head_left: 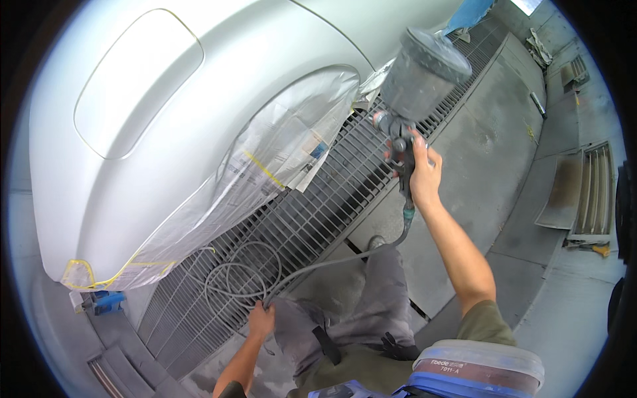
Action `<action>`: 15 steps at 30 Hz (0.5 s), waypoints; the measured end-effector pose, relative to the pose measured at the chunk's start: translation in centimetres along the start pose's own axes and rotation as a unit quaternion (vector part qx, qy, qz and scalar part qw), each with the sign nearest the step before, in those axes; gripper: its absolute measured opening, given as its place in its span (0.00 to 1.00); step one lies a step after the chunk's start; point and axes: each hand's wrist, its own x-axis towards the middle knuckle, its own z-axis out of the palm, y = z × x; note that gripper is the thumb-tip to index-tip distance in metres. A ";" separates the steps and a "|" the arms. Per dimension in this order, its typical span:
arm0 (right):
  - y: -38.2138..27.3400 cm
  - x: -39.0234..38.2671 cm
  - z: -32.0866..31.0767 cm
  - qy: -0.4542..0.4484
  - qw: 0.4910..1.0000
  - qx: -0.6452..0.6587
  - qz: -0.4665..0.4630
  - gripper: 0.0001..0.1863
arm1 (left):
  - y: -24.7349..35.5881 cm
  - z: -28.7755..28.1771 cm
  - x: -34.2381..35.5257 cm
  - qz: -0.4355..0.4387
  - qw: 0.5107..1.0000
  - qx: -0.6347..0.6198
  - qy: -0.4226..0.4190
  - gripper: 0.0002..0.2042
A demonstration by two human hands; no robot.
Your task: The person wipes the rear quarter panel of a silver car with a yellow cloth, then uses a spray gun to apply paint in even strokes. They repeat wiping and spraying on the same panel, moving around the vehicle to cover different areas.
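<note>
My right hand [424,166] is closed round the handle of a dark spray gun [401,149], which carries a big grey paint cup [421,76] on top and a hose fitting below. My left hand [261,318] at lower middle grips the grey air hose [332,261], which runs up to the gun and lies in loose loops to the left. A pale car body [133,186] fills the upper left, its edge masked with newspaper and clear film [292,139] with yellow tape. The gun is right of this masked edge.
Under the car runs a metal floor grating [355,179], beside grey floor panels [478,152]. Along the right wall are a louvred vent [590,192] and leaning panels. A blue object [106,302] sits at lower left. My legs and respirator cartridge [474,371] show at the bottom.
</note>
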 end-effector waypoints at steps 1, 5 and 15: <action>1.1 0.5 0.5 -0.021 0.998 0.052 -0.023 0.30 | -0.3 0.8 2.0 0.022 1.000 0.006 0.004 0.25; 5.7 1.1 2.9 -0.061 0.987 0.082 -0.121 0.28 | -2.7 4.8 9.2 0.119 0.991 0.009 0.055 0.25; 11.3 -5.1 7.9 -0.032 0.984 0.061 -0.164 0.26 | -10.9 9.6 19.0 0.234 0.959 0.068 0.145 0.24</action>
